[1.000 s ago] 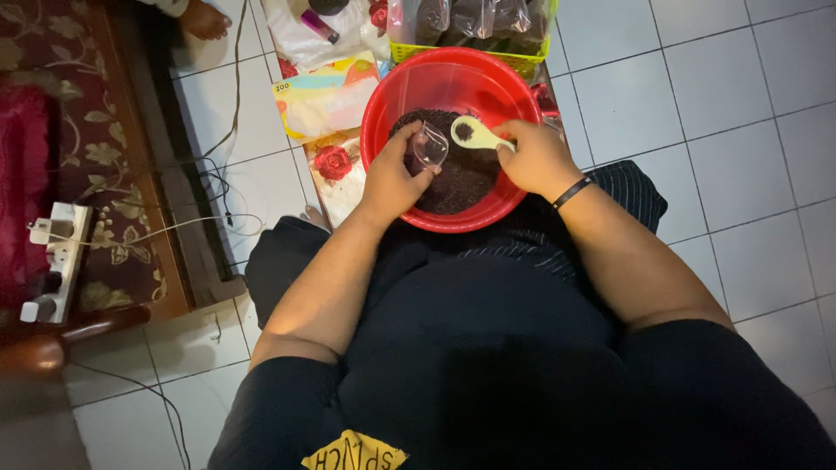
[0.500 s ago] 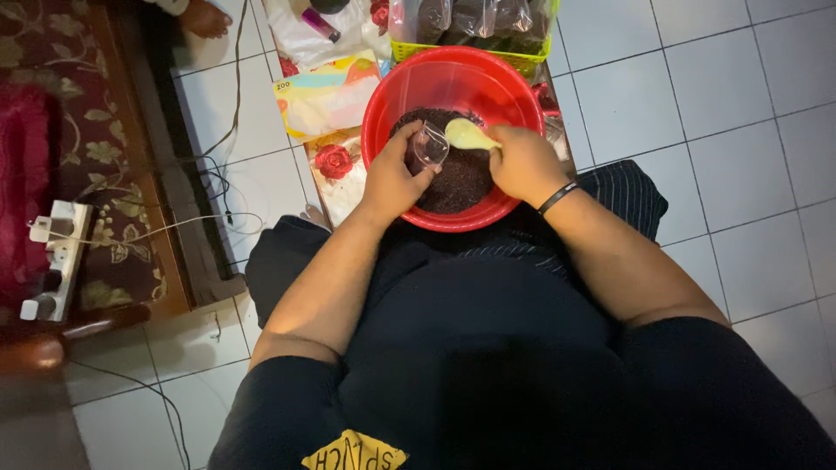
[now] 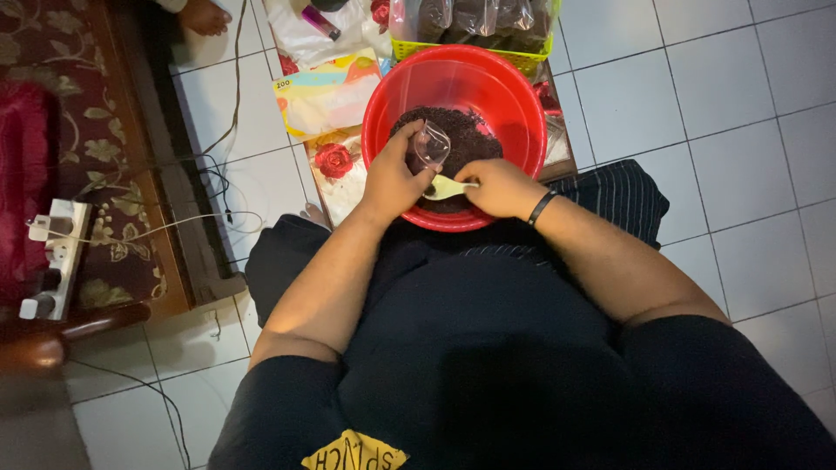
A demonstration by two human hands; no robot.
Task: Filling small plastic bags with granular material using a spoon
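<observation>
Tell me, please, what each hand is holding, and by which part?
Left hand grips a small clear bag at its edge; right hand holds a pale spoon by its handle.

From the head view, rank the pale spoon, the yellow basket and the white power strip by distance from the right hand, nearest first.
1. Pale spoon: held in the right hand, over the red bowl.
2. Yellow basket: beyond the bowl.
3. White power strip: far left.

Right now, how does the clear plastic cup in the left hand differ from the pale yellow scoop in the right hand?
The clear plastic cup is see-through; the pale yellow scoop is opaque. The cup is held tilted in the left hand, higher over the dark material; the scoop lies low and nearly flat in the right hand, pointing toward the cup. Both are over the round red plastic basin.
</observation>
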